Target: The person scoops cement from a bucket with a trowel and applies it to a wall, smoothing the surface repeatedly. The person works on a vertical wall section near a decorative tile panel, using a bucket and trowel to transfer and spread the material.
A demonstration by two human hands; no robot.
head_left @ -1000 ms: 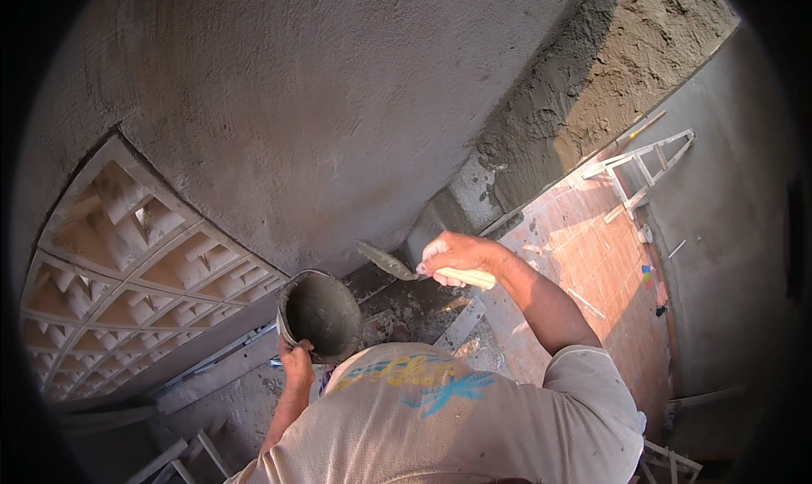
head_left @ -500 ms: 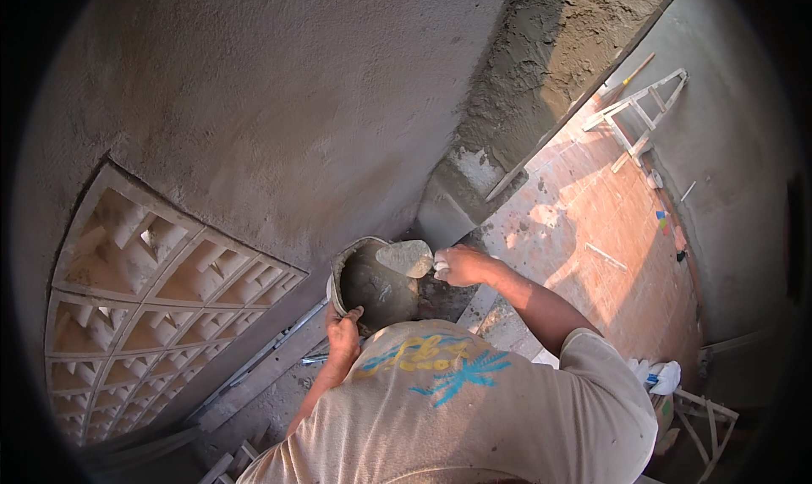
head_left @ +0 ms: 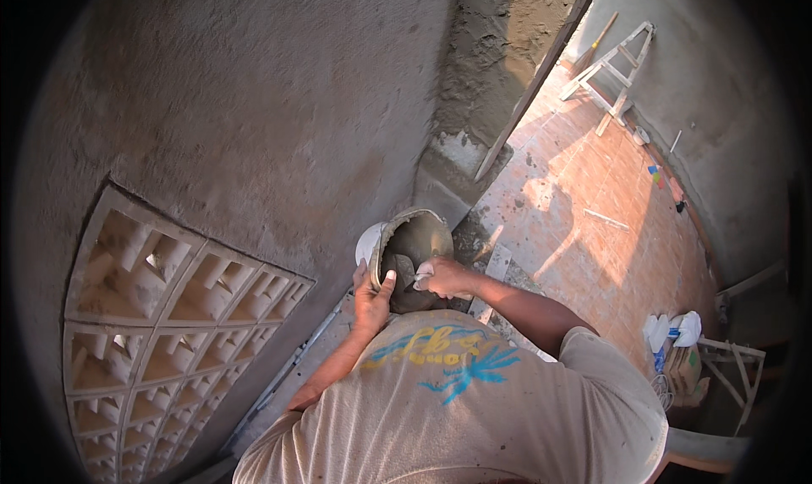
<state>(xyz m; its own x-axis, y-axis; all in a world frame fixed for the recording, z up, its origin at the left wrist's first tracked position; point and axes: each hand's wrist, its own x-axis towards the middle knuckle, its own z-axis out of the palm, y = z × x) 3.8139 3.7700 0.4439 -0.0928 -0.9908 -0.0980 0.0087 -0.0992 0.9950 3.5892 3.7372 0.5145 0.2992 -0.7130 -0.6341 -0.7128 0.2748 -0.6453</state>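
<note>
Close in front of my chest, a white bucket (head_left: 370,242) is tilted, its mouth and cement-smeared inside showing. My left hand (head_left: 372,302) is closed on the near left side of its rim, thumb lying over the edge. In my right hand (head_left: 443,278) is a trowel, gripped by the handle. The trowel's blade (head_left: 403,271) reaches inside the bucket, against grey wet mortar. How much mortar lies deeper in is hidden by the wall and my hand.
Left rises a plastered wall (head_left: 279,120) with a vent-block panel (head_left: 161,315). Fresh rough mortar (head_left: 482,69) covers a strip ahead, beside a straight edge board (head_left: 541,78). A wooden stepladder (head_left: 622,74) stands far right on the tiled floor (head_left: 584,196). Lower right, a stand (head_left: 736,370).
The bucket has tipped over more and moved right. My right hand has brought the trowel from the far right rim down into the bucket. My left hand still grips the rim.
</note>
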